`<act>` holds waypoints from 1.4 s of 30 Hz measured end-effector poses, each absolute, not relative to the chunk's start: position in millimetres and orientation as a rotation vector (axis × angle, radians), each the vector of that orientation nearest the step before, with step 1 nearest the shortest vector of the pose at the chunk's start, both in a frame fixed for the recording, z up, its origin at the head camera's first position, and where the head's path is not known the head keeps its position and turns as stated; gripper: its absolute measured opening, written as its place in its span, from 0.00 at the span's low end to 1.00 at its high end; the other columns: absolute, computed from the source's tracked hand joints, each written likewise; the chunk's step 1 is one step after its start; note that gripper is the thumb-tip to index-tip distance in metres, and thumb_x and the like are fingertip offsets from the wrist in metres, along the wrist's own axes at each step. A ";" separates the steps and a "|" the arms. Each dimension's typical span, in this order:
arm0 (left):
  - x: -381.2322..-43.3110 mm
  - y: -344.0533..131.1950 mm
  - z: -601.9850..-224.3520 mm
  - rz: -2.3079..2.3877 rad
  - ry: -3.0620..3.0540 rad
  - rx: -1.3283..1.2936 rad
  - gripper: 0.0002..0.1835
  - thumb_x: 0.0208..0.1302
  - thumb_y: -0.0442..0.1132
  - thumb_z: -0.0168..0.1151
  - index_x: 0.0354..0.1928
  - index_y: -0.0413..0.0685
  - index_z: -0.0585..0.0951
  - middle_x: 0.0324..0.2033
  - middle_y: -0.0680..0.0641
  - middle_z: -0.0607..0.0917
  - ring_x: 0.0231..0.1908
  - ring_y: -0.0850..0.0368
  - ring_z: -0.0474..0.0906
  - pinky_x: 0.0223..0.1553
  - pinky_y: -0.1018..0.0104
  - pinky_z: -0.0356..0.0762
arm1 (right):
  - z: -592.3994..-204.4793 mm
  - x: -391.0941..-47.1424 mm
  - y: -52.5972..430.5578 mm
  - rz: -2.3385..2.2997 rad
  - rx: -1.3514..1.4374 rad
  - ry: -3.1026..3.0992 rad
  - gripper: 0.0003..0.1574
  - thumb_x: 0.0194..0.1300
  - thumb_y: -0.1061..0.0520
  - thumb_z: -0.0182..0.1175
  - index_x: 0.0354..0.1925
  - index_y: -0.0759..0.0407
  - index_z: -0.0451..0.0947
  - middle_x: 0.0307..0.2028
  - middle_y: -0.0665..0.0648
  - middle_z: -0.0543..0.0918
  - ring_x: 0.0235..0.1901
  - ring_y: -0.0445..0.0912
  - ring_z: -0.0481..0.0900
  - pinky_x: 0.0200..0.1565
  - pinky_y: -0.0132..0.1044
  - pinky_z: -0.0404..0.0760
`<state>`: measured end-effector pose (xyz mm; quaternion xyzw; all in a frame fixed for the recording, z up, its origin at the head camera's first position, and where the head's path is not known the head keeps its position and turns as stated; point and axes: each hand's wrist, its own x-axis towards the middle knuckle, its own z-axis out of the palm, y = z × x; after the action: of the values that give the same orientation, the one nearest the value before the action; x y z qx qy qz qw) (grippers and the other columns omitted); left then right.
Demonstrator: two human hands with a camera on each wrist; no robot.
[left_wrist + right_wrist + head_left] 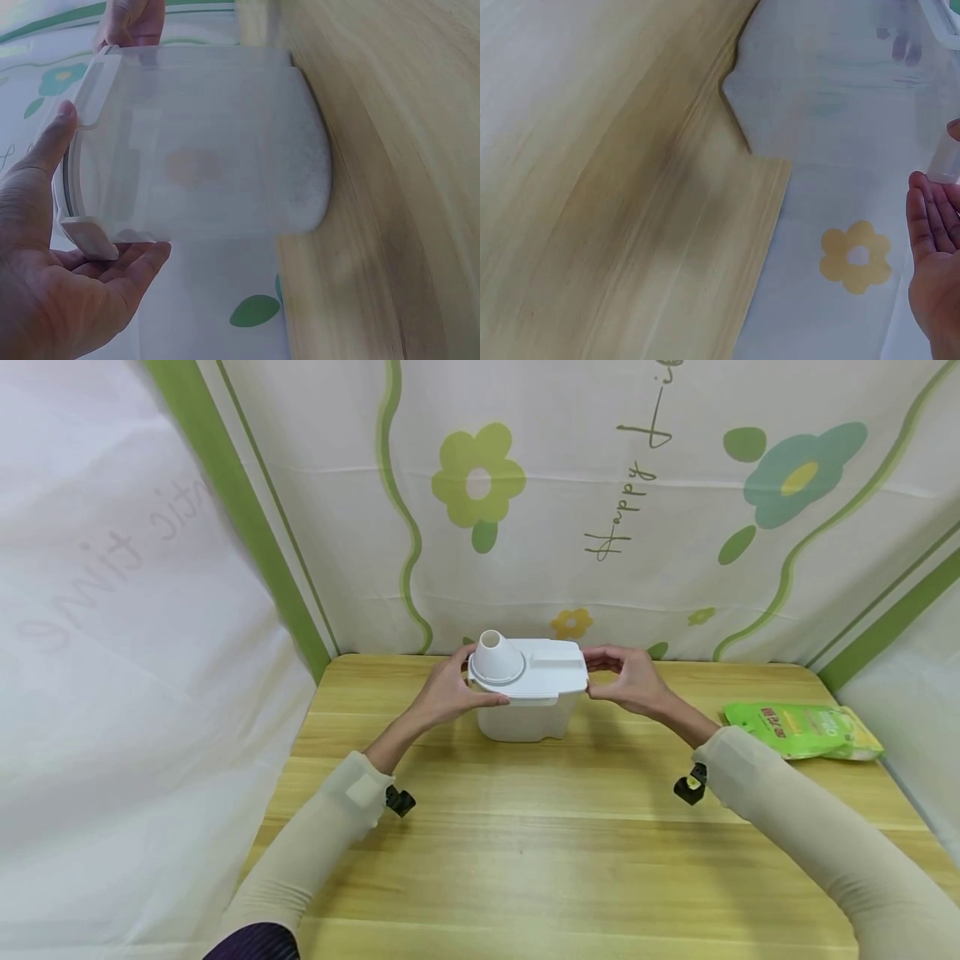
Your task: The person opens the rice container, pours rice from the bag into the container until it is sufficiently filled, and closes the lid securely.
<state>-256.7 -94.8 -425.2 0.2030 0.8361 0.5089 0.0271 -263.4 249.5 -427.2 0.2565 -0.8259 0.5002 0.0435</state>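
Grasps the lid (551,653) of the box (525,720) at its left end with the left hand (447,689), near the middle of the head view; pinches a tab (945,159) at its right end with the right hand (632,683). In the head view, loses most of the left fingers behind the lid; finds them at lower left of the left wrist view, curled under the rim beside a clip (91,238). At the right edge of the right wrist view, sees the right hand only in part, cut off by the frame; cannot tell how the tab joins the lid. Cannot make out the contents through the cloudy walls; catches just an orange blur mid-frame in the left wrist view.

Bears the cone (492,660) at the lid's left, hiding some of the top. Keeps the box upright on the table (525,835), near the far edge, with the curtain (337,527) close behind. Runs the curtain's lettering out of the head view at the top edge. At right, shows packets (797,729), partly covered by a sleeve (817,835) and bearing print too small to read. Cuts off a dark cloth (255,942) at lower left.
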 end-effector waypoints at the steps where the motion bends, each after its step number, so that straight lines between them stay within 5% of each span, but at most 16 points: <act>1: -256.6 -95.0 -425.1 1.573 2.581 0.625 0.56 0.48 0.48 0.88 0.77 0.42 0.67 0.65 0.43 0.80 0.63 0.46 0.82 0.59 0.54 0.84 | -426.0 -263.6 250.2 1.490 0.792 -2.536 0.30 0.55 0.73 0.73 0.58 0.71 0.83 0.51 0.68 0.88 0.47 0.44 0.87 0.55 0.26 0.82; 8: -257.1 -95.5 -424.9 1.590 2.556 0.615 0.56 0.48 0.47 0.88 0.77 0.41 0.67 0.65 0.43 0.80 0.63 0.46 0.82 0.57 0.55 0.85 | -414.4 -263.6 256.7 1.224 0.937 -2.584 0.29 0.55 0.69 0.76 0.57 0.69 0.85 0.49 0.61 0.89 0.46 0.56 0.88 0.53 0.25 0.82; 27: -256.4 -94.6 -422.9 1.559 2.577 0.618 0.56 0.49 0.48 0.88 0.77 0.42 0.67 0.63 0.44 0.81 0.59 0.48 0.83 0.50 0.60 0.84 | -401.2 -265.3 269.8 1.114 1.092 -2.531 0.33 0.52 0.72 0.78 0.58 0.69 0.84 0.51 0.64 0.86 0.47 0.61 0.88 0.52 0.18 0.78; 35: -256.4 -96.0 -421.9 1.522 2.610 0.652 0.55 0.50 0.50 0.87 0.77 0.42 0.67 0.63 0.45 0.82 0.60 0.48 0.83 0.50 0.60 0.83 | -398.6 -265.9 270.1 1.093 1.096 -2.586 0.32 0.57 0.69 0.77 0.60 0.66 0.83 0.53 0.62 0.86 0.49 0.58 0.88 0.52 0.40 0.88; 42: -255.5 -96.5 -419.8 1.474 2.635 0.661 0.57 0.50 0.50 0.87 0.78 0.41 0.65 0.64 0.42 0.80 0.63 0.43 0.81 0.53 0.55 0.84 | -397.5 -265.6 267.5 1.099 1.092 -2.667 0.40 0.61 0.60 0.78 0.69 0.65 0.76 0.65 0.65 0.79 0.64 0.62 0.79 0.61 0.50 0.84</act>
<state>-255.5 -96.5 -419.8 0.2138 0.8522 0.4768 0.0251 -265.6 267.5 -397.5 0.3539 -0.8643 0.3562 0.0287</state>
